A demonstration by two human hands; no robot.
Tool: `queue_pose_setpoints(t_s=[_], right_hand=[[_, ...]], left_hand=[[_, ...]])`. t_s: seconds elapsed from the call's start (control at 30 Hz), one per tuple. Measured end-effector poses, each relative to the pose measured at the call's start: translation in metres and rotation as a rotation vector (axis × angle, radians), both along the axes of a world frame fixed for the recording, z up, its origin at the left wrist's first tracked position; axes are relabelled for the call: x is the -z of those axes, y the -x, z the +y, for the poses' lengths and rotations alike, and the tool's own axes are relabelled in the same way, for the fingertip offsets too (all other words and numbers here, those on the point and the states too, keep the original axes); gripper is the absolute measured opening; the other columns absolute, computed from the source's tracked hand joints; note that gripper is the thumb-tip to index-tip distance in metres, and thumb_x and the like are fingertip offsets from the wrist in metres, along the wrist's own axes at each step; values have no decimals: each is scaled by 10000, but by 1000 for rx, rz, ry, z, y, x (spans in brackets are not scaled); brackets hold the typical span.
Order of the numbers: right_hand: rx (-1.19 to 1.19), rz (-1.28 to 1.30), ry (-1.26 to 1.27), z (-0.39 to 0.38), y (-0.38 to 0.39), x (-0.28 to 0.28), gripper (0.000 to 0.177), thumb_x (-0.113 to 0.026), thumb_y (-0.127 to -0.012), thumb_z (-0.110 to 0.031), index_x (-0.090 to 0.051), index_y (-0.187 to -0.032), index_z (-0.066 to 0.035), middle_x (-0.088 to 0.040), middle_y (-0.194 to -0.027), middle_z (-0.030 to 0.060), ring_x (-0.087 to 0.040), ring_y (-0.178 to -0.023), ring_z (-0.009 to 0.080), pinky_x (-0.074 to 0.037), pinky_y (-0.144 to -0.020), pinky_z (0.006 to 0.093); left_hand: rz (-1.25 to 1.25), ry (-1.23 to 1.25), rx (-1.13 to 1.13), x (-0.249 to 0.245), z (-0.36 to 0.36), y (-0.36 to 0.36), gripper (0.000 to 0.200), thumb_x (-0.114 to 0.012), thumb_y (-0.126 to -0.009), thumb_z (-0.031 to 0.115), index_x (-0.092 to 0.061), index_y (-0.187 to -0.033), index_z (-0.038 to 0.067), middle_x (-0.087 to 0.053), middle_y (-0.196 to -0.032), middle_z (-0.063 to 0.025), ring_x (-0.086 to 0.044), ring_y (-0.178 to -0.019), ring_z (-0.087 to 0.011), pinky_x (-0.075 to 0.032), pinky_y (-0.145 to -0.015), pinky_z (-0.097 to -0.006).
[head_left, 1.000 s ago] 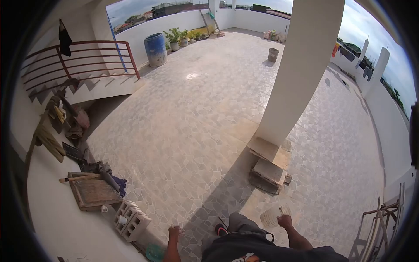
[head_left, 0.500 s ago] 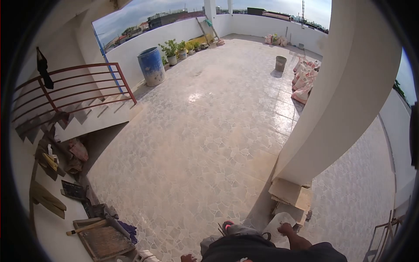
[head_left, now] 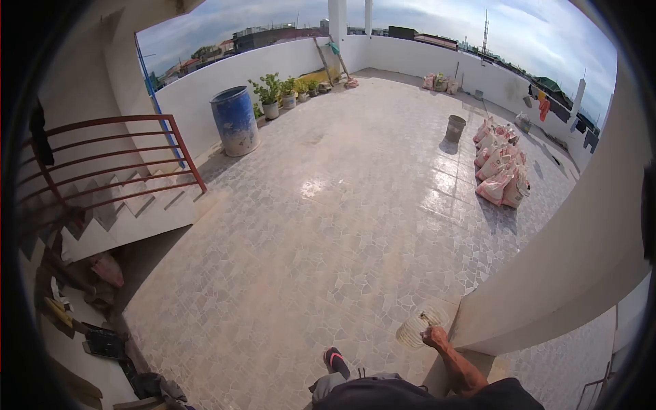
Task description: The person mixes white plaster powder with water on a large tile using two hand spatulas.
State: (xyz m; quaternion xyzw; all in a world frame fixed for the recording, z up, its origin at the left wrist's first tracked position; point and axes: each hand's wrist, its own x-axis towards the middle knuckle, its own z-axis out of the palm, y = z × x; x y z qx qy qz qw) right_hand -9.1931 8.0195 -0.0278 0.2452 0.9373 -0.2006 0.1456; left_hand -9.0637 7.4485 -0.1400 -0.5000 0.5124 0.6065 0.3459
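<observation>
Since half a second ago our view has swung left round the thick white concrete pillar [head_left: 567, 273], which now fills the right edge. The stacked slabs at its foot are gone from sight, and the heap of pink-and-white sacks [head_left: 499, 164] behind it shows in full. Our left hand, then at the bottom edge, is out of view, so we cannot tell how its fingers stand. Our right hand [head_left: 435, 336] has brought the pale translucent plastic bucket [head_left: 415, 326] up and forward. Its fingers are closed on the near rim or a handle, we cannot tell which. The bucket hangs tilted just beside the pillar's base, above the pale crazy-paved stone floor [head_left: 328, 225]. One foot in a red-strapped black sandal [head_left: 335, 361] is set ahead of us.

We judge the work in hand to be carrying the bucket over the terrace. To do it well, we keep the grip firm and the wrist level so the mouth does not tip. We hold the bucket clear of the pillar's edge and tread short, since the floor shines as if wet farther on. The blue plastic drum [head_left: 234, 119] and the grey pail [head_left: 455, 128] stand well apart from us.
</observation>
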Motion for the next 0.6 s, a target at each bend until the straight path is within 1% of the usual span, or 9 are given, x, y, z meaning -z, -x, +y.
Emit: queue_pose_setpoints(t_s=[0.1,0.17,0.23,0.3,0.33,0.37,0.47,0.53,0.6], right_hand=[[155,-16,-10,-2,13,40,343,-701,-765,-401,-701,-779,-59,-684,-819,178,-659,-821,360,-518,-735,436],[183,-257,-4,-11,21,40,352,-685,-769,-419,-708,-794,-69,-691,-870,172,-662,-838,355,-521,-744,426],[220,-306,-12,-19,25,48,370,-667,-766,-388,-711,-811,-23,-690,-795,195,-682,-815,345,-531,-762,424],[255,-442,193,-6,24,98,381,-670,-750,-403,-712,-794,-27,-692,-755,172,-692,-770,296,-536,-738,405],[217,-463,181,-10,46,87,433,-662,-746,-474,-710,-789,-46,-695,-809,163,-685,-813,302,-530,-740,403],[177,-486,169,-14,68,73,485,-653,-741,-546,-708,-785,-65,-699,-863,153,-677,-855,308,-523,-743,401],[143,-491,117,-7,170,92,439,-661,-742,-480,-711,-785,-46,-697,-790,141,-684,-775,288,-535,-707,386],[118,-470,79,6,258,102,409,-666,-743,-437,-714,-785,-33,-696,-742,134,-689,-721,275,-543,-684,376],[203,-478,148,3,335,115,392,-668,-750,-417,-716,-785,-30,-698,-720,117,-692,-699,266,-546,-674,371]], left_hand=[[140,110,77,-3,-35,154,395,-458,-919,117,-421,-1271,-58,-551,-1201,-257,-650,-946,-407,-575,-773,-489],[297,180,134,-16,-60,275,375,-470,-918,110,-445,-1254,-55,-569,-1168,-247,-658,-923,-386,-583,-755,-477],[487,226,160,-36,-77,404,298,-489,-913,98,-501,-1178,-35,-591,-1082,-213,-676,-850,-356,-597,-700,-416],[607,273,154,-85,-69,511,270,-487,-913,102,-519,-1151,-22,-610,-999,-169,-685,-800,-298,-590,-672,-368],[659,285,164,-97,-67,555,262,-491,-912,104,-524,-1141,-18,-614,-977,-156,-686,-787,-279,-587,-662,-357],[660,280,165,-101,-63,588,259,-494,-911,104,-526,-1138,-16,-614,-965,-151,-685,-782,-273,-585,-657,-353],[664,258,179,-100,-44,677,252,-505,-909,109,-533,-1130,-9,-612,-942,-138,-685,-769,-264,-583,-648,-353],[550,246,165,-71,-38,695,264,-522,-904,115,-531,-1135,-13,-603,-955,-138,-687,-764,-278,-587,-653,-374],[354,180,119,-45,-35,687,347,-534,-902,115,-482,-1215,-28,-601,-1068,-210,-678,-838,-360,-586,-715,-445]])
